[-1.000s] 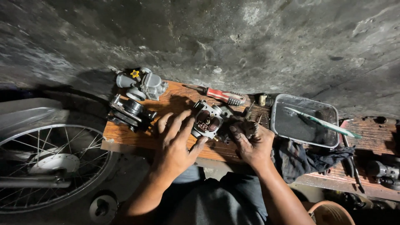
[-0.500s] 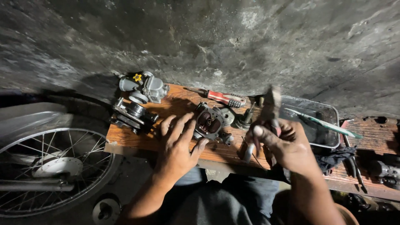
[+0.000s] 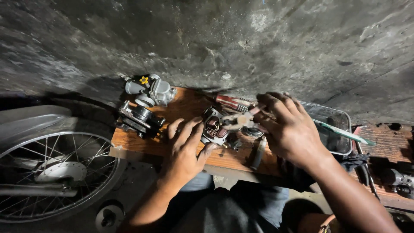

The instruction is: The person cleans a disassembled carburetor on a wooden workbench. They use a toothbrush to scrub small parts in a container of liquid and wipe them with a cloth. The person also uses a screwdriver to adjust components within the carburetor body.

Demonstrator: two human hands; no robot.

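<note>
Rough grey concrete fills the background beyond my worn wooden board worktop (image 3: 181, 108), seen from my head camera. My left hand (image 3: 186, 149) lies flat near the front edge, fingers spread wide, fingertips steadying the small metal carburettor body with reddish inner parts (image 3: 214, 126) at the middle of the board. My right hand (image 3: 290, 129) hovers over it, fingers pinched on a small pale metal part (image 3: 238, 121). Behind lies a red-handled screwdriver (image 3: 235, 103). Two grey metal carburettor assemblies (image 3: 148, 91) sit at the far left corner. Off the right edge stands a clear rectangular plastic tray (image 3: 334, 129). Below the left edge shows a spoked motorcycle wheel (image 3: 51, 172).
</note>
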